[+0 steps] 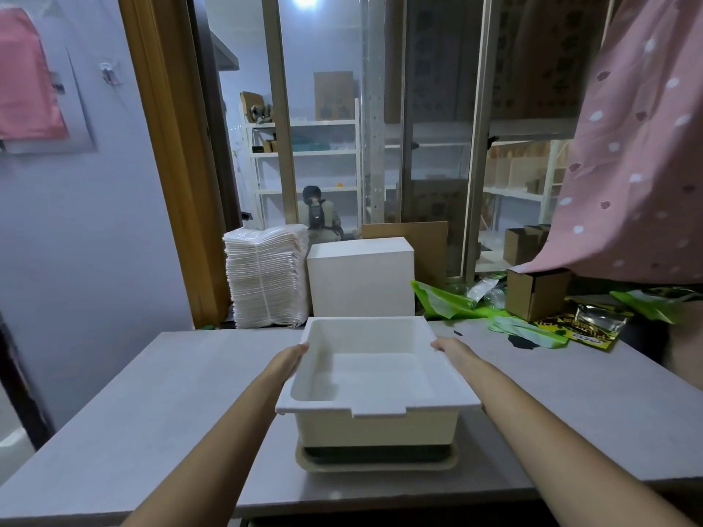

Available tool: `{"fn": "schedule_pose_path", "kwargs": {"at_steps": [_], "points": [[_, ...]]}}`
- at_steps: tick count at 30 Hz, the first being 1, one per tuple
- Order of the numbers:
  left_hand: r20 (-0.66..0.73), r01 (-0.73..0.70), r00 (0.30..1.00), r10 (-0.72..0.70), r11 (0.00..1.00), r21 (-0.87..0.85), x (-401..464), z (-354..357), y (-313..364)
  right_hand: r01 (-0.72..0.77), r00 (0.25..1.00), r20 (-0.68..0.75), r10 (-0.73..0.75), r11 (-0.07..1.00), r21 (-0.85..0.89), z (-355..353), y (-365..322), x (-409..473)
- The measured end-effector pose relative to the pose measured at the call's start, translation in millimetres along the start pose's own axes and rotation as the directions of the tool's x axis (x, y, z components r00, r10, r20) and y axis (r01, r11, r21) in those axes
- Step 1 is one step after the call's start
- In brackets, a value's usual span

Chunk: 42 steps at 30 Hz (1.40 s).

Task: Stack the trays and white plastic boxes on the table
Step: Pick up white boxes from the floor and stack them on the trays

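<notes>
- Centrally, white plastic box [374,378] sits over beige tray [376,464] on grey table [152,405].
- Left hand [291,359] grips the box's left rim.
- Right hand [450,349] grips the right rim.
- Stacked white trays [266,275] stand behind.

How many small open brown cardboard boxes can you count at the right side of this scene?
2. One cardboard box sits by the green bags; another cardboard box stands behind the glass. The pink curtain may hide more.

Two bare forearms, no sleeves; left hand [291,357], right hand [450,347].
</notes>
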<state>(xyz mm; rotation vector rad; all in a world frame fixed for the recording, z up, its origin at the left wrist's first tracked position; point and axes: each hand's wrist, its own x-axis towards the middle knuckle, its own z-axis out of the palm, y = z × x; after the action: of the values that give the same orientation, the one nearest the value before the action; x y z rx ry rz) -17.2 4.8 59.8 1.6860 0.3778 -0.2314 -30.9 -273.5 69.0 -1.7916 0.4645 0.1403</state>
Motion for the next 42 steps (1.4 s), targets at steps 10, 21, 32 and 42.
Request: {"fn": "schedule_pose_path", "kwargs": {"at_steps": [10,21,32,42], "points": [[0.006,0.019,1.000,-0.019,1.000,0.023,5.2,4.0,-9.7,-0.016,1.000,0.005,0.016,0.999,0.042,3.5,8.7,7.7],[0.062,-0.004,0.998,0.005,1.000,-0.018,2.0,3.0,-11.0,-0.032,0.999,0.025,0.032,0.999,0.001,4.6,7.1,3.4],[0.047,0.000,0.999,-0.003,0.999,0.054,7.2,3.7,-12.4,-0.031,0.999,0.024,0.031,0.999,-0.037,3.9,6.8,0.9],[0.123,0.170,0.979,-0.159,0.982,-0.083,13.2,-18.0,-7.0,-0.130,0.977,0.188,0.096,0.976,0.175,-2.3,4.5,2.8]]}}
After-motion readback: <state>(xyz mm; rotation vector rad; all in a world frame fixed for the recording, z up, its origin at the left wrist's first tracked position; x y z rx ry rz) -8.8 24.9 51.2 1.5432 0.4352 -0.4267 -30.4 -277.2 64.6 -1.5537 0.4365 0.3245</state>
